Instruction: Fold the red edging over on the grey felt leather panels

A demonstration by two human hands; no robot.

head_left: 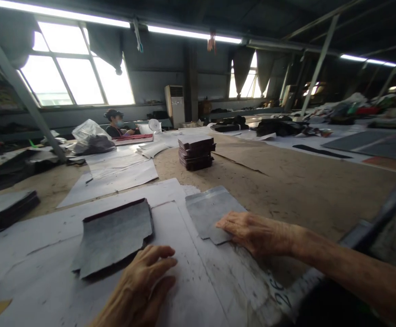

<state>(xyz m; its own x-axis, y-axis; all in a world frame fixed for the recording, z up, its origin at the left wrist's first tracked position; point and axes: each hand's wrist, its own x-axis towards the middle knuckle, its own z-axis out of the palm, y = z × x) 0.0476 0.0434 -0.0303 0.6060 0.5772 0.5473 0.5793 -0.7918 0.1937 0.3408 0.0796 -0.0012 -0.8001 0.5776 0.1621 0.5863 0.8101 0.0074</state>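
One table (320, 190) holds one central stack (196, 154) and, nearer, one left panel (116, 238) and one right panel (211, 204), both grey. The person's left hand (146, 277), loosely spread, empty, is beside the left panel; the right hand (249, 229) lies on the right panel, any pinch unclear.

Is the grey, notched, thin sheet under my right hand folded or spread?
Spread: the grey, notched, thin sheet lies flat, its broad face showing beyond your right hand.
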